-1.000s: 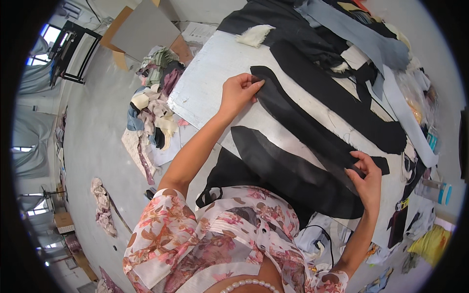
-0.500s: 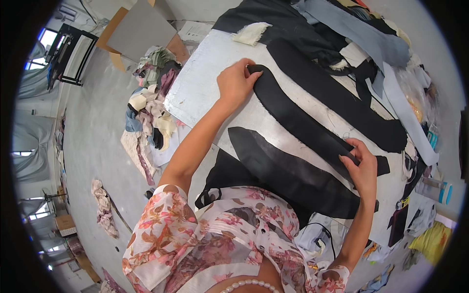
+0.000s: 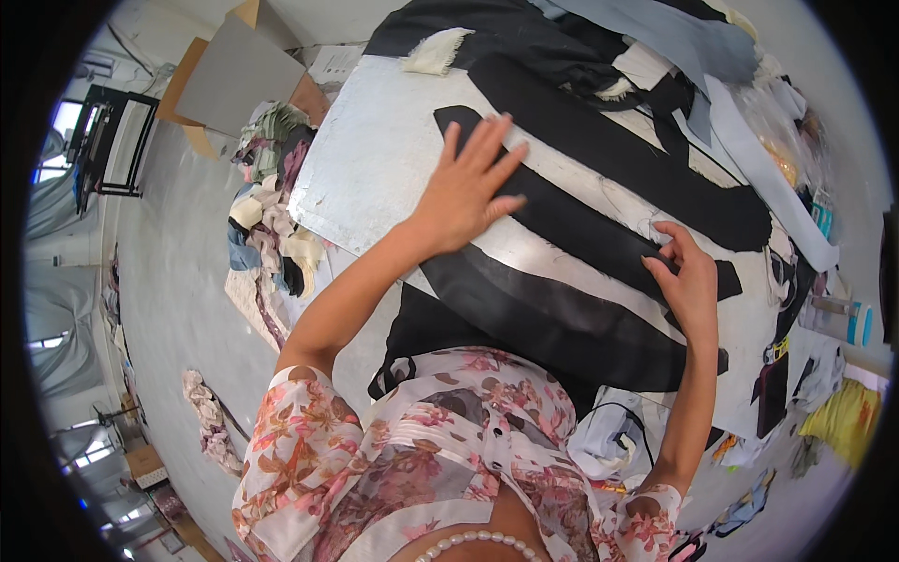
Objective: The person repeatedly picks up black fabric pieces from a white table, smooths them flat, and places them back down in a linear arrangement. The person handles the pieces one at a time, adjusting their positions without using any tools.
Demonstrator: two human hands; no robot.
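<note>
A long black fabric strip [image 3: 571, 218] with frayed edges lies slantwise across the pale tabletop. My left hand [image 3: 465, 192] is open and spread over its upper left part, palm down. Toward the strip's lower right end, my right hand [image 3: 688, 272] is bent round it, thumb and curled fingers on the cloth; the fingertips' undersides are hidden. Beyond it sits a wider black fabric piece [image 3: 599, 140], roughly alongside. On the near side, a curved dark piece [image 3: 552, 304] with a greyish sheen lies close to my body.
The pale table [image 3: 342, 140] has a bare left corner. Black cloth [image 3: 487, 33] with a cream scrap [image 3: 435, 52] covers the far side. Grey-blue fabric [image 3: 693, 47] and a pale strip [image 3: 773, 178] lie at right. Scraps [image 3: 272, 206] and a cardboard box [image 3: 239, 80] stand left of the table.
My left hand has let go of the strip's upper left end and now lies spread on it, farther in. The right hand stays near the other end. The whole view has shifted slightly.
</note>
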